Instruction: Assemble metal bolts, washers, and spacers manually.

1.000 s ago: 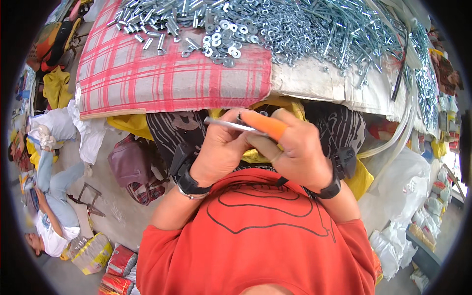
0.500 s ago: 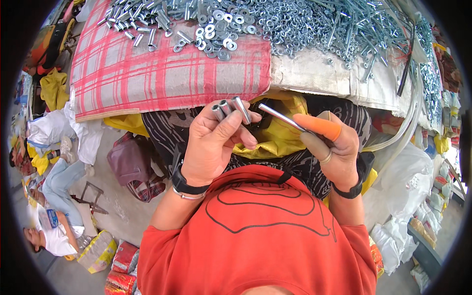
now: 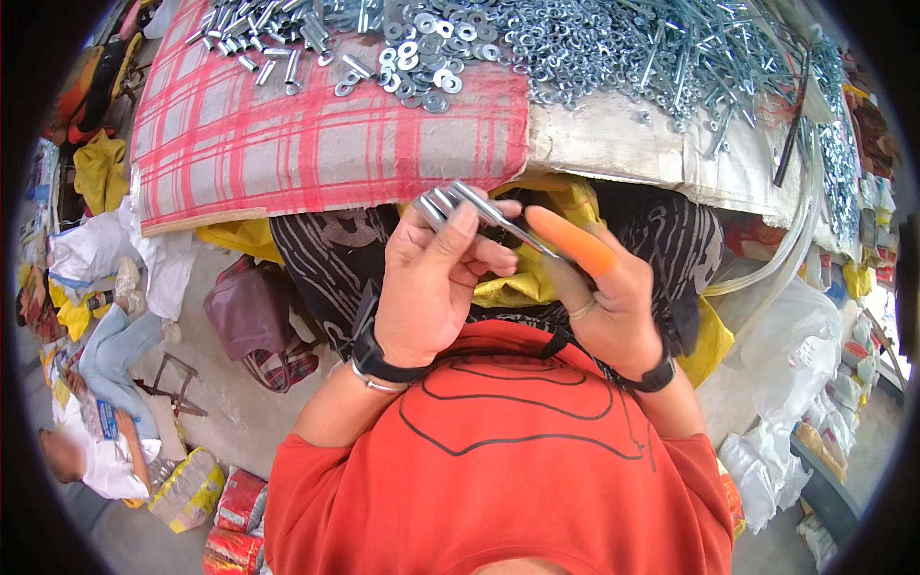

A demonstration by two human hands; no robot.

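My left hand is closed around several short, shiny metal sleeves, lined up side by side between thumb and fingers. My right hand pinches a thin metal rod with thumb and forefinger. An orange finger cot covers that forefinger, and the thumb also looks covered. The rod's far end meets the near end of one sleeve; how deep it reaches inside, I cannot tell. Both hands are in front of the table edge, above my lap.
On the table lie loose metal sleeves, washers and long bolts. A red-checked cloth covers its left part. Yellow sheeting shows below my hands. A purple bag and a seated person are at left.
My right hand has moved left toward my left hand, bringing the rod from apart to meeting a sleeve's end. My left hand has shifted slightly right, still gripping the sleeves.
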